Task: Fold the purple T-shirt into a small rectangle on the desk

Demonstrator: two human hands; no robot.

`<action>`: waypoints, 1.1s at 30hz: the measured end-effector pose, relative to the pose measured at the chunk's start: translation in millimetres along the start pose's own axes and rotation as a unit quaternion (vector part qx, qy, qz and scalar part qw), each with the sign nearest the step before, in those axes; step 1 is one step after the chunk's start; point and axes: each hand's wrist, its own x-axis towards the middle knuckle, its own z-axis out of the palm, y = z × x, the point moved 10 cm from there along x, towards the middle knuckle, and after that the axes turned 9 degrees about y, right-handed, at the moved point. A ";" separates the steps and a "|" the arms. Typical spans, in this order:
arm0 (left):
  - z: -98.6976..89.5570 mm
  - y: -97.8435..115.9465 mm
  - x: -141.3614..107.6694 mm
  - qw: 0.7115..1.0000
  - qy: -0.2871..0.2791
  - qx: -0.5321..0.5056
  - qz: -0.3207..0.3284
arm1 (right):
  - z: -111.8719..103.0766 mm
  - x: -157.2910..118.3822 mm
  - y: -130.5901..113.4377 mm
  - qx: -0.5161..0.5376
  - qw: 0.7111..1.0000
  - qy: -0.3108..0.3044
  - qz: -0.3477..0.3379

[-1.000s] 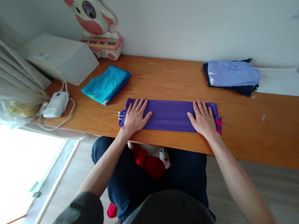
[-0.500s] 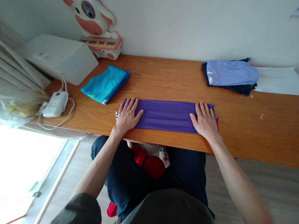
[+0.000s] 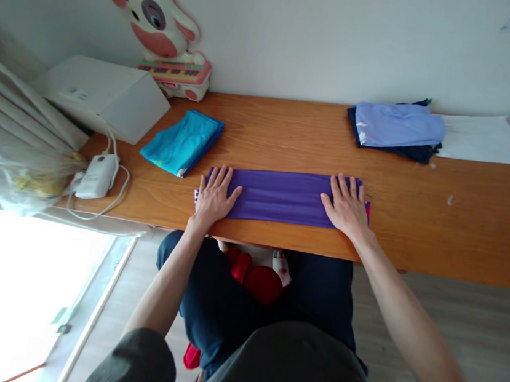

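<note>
Cloth (image 3: 282, 196): purple, laid flat in a long strip at the centre of the frame, near the front edge of our worktop (image 3: 280, 138); white marks show at its left end, a bit of pink at its right.
Left hand (image 3: 215, 197): we rest it on the strip's left end, fingers spread, the grip open.
Right hand (image 3: 347, 207): we lay it on the right end, likewise spread, that grip open too.
Upper left: we see a cow-shaped toy (image 3: 162, 37) against the wall, beside a white box (image 3: 99, 94), with a turquoise bundle (image 3: 180, 141) nearer us.
Left edge: a white plug unit (image 3: 97, 175) with its cord sits near a clear plastic bag (image 3: 18, 187).
Upper right: a lavender garment (image 3: 397, 125) lies on dark fabric (image 3: 420, 154), next to a white sheet (image 3: 484, 138) whose material we cannot tell.
</note>
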 end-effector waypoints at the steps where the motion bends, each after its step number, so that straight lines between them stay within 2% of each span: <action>1: -0.1 -0.3 -0.5 1.000 0.001 0.000 0.001 | 0.1 0.1 -0.3 0.000 1.000 0.000 0.001; 12: -7.0 -3.5 -22.3 1.000 -0.001 -0.001 -0.012 | -1.5 -12.7 -3.7 -0.004 1.000 -0.004 0.011; 22: -4.0 -11.4 -20.9 1.000 -0.005 0.012 -0.008 | -1.0 -15.8 -7.7 -0.042 0.999 -0.017 0.000; 33: -4.4 -10.4 -23.5 1.000 0.012 0.023 -0.004 | 3.0 -15.8 -6.9 -0.057 0.998 -0.029 0.004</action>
